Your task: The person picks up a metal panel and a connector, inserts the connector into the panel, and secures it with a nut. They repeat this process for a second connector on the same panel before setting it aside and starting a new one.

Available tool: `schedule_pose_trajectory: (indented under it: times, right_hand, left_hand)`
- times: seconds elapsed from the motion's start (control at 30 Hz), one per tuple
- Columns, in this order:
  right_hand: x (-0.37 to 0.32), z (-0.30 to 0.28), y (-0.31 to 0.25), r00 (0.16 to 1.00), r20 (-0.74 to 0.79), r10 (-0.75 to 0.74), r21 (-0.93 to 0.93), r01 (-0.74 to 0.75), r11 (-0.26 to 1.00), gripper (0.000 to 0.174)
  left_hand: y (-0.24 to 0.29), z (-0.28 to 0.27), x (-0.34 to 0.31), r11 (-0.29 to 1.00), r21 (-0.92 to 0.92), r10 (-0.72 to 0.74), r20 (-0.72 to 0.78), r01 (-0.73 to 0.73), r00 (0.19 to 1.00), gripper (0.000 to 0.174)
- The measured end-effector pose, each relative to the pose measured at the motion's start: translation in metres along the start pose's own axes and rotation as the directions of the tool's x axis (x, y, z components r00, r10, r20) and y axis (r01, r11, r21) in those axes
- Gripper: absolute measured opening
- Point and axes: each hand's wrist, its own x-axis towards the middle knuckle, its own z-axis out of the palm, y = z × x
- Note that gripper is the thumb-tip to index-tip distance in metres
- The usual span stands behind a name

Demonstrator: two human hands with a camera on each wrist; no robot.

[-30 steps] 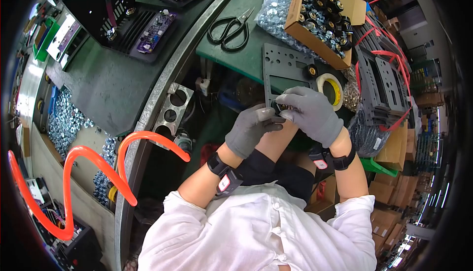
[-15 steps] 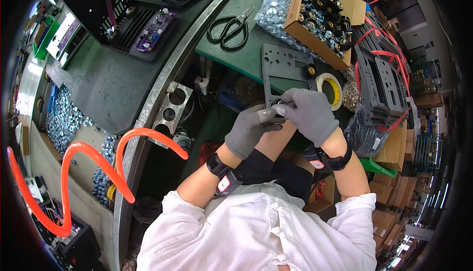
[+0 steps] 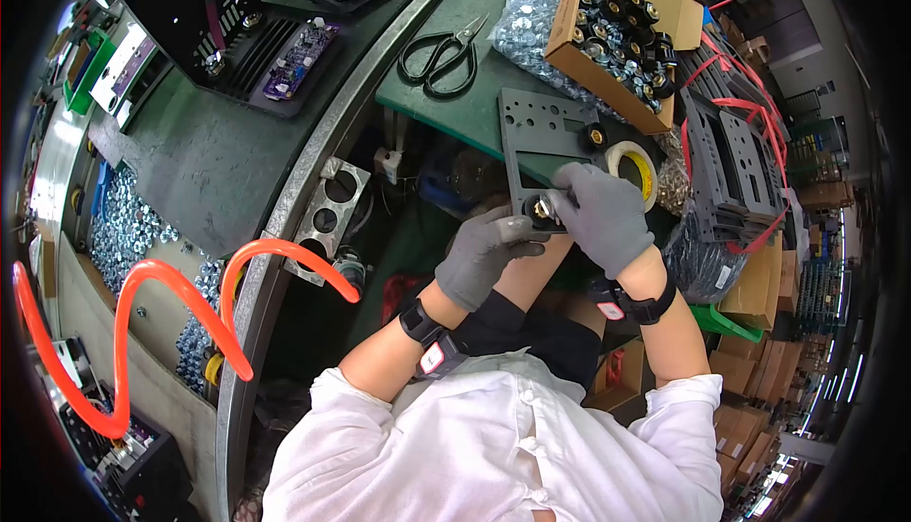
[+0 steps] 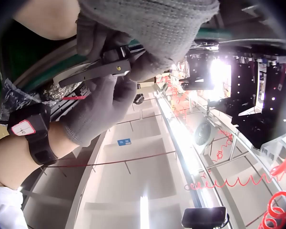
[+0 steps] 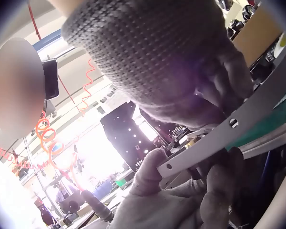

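My gloved left hand [image 3: 481, 254] grips the near edge of a grey metal plate [image 3: 531, 121] with holes and cutouts. At that near corner sits a black wheel [image 3: 541, 208] with a brass-coloured centre. The gloved right hand [image 3: 605, 218] has its fingers curled and its thumb against the wheel's right side; the palm side is hidden. A second black wheel [image 3: 595, 136] stands on the plate's right side. In the right wrist view, the plate's holed rim [image 5: 205, 143] runs between the two hands, the left thumb pressed on its end.
A roll of yellow-cored tape [image 3: 638, 177] lies right of the plate. Behind are a carton [image 3: 622, 95] of wheels, a bag of hardware [image 3: 536, 28] and black-handled scissors [image 3: 441, 62]. Stacked grey plates [image 3: 735, 157] stand at right. An orange coiled hose [image 3: 142, 280] hangs at left.
The right hand's fingers have shifted right off the wheel's top, so its brass centre now shows. The plate has tilted slightly and moved a little left; the left hand stays at its edge.
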Motion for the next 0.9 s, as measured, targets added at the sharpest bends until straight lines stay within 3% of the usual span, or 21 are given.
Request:
schedule_pose_trajectory:
  times: [0.03,0.07,0.13,0.27,0.33,0.47,0.53,0.73,0.9]
  right_hand:
    - [-0.003,-0.001,0.002,0.997,-0.067,-0.045,0.129,0.053,0.99,0.015]
    - [-0.004,-0.003,0.003,0.997,-0.066,-0.045,0.129,0.053,0.99,0.015]
    - [-0.006,-0.008,0.007,0.962,-0.143,-0.232,0.207,0.259,0.944,0.024]
    - [-0.011,-0.012,0.012,0.959,-0.058,-0.278,0.326,0.281,0.903,0.027]
    - [-0.008,-0.015,0.013,0.966,0.028,-0.258,0.476,0.214,0.853,0.024]
    - [-0.005,-0.004,0.02,0.96,-0.045,-0.276,0.428,0.268,0.863,0.018]
    - [-0.003,-0.002,0.021,0.91,-0.149,-0.387,0.351,0.415,0.84,0.015]
    - [-0.005,0.004,0.028,0.906,-0.154,-0.395,0.414,0.422,0.807,0.016]
    - [-0.006,-0.009,0.012,0.931,-0.117,-0.347,0.329,0.366,0.871,0.024]
  left_hand:
    - [0.001,0.0,0.0,1.0,0.0,0.0,0.0,0.0,1.0,0.048]
    - [0.002,0.0,0.0,1.0,0.012,0.003,0.007,-0.003,1.0,0.048]
    - [0.001,0.0,0.001,1.0,0.025,0.003,0.014,-0.004,1.0,0.048]
    - [0.0,-0.001,0.001,1.0,0.019,-0.015,0.002,0.015,1.0,0.048]
    - [0.0,-0.001,0.001,1.0,0.013,-0.016,0.007,0.016,1.0,0.047]
    - [0.0,-0.001,0.001,1.0,0.014,-0.009,-0.002,0.009,1.0,0.048]
    - [0.0,-0.001,0.0,0.999,0.032,-0.008,0.0,0.008,1.0,0.048]
    - [0.003,0.004,-0.001,0.999,-0.045,0.007,-0.039,-0.009,0.999,0.039]
    - [0.0,0.001,0.0,0.999,0.051,-0.012,-0.012,0.012,1.0,0.047]
